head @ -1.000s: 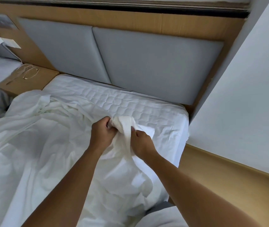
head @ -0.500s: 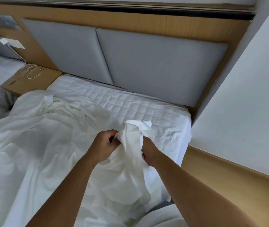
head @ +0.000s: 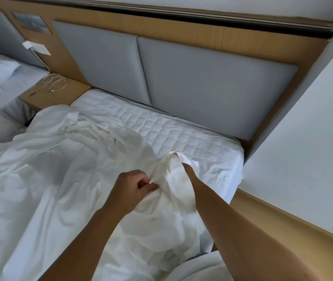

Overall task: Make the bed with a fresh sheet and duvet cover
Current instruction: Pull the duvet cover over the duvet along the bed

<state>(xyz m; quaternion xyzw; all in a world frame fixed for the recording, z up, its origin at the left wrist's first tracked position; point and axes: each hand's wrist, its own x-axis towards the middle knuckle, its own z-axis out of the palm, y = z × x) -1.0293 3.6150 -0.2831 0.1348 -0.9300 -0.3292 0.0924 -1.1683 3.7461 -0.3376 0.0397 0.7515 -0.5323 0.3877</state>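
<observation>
Right hand (head: 187,169) now buried in sheet (head: 76,179), grip unseen, left hand (head: 133,187) pinching it

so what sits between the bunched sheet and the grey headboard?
Head view: only bare quilted mattress pad. The sheet stops short of the headboard; nothing else lies on that stretch.

Both bare arms are reaching forward side by side. The left hand (head: 135,187) is pinching a fold of the white sheet (head: 173,179) between curled fingers and thumb. The right forearm (head: 212,199) is stretching slightly farther, the right hand lying buried in that cloth, fingers hidden.
</observation>
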